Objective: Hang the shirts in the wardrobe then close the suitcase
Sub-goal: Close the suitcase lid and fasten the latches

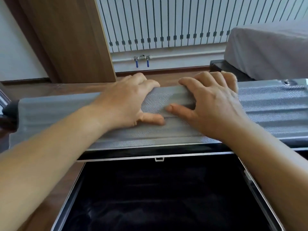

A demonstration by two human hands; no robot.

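Note:
A silver hard-shell suitcase lies on the wooden floor below me. Its ribbed lid (55,114) stands partly raised across the middle of the view. The lower half (166,197) is lined in black and shows no shirts. My left hand (128,99) grips the lid's far edge, fingers curled over the top and thumb pressed on the near face. My right hand (211,104) grips the same edge just to the right, thumb also on the near face. A small metal latch (159,159) sits on the frame below the lid.
A brown wooden wardrobe panel (70,39) rises at the back left. A white radiator (166,22) with blue-handled valves (141,62) lines the far wall. A bed with a grey cover (270,50) stands at the right. Wooden floor shows at the left.

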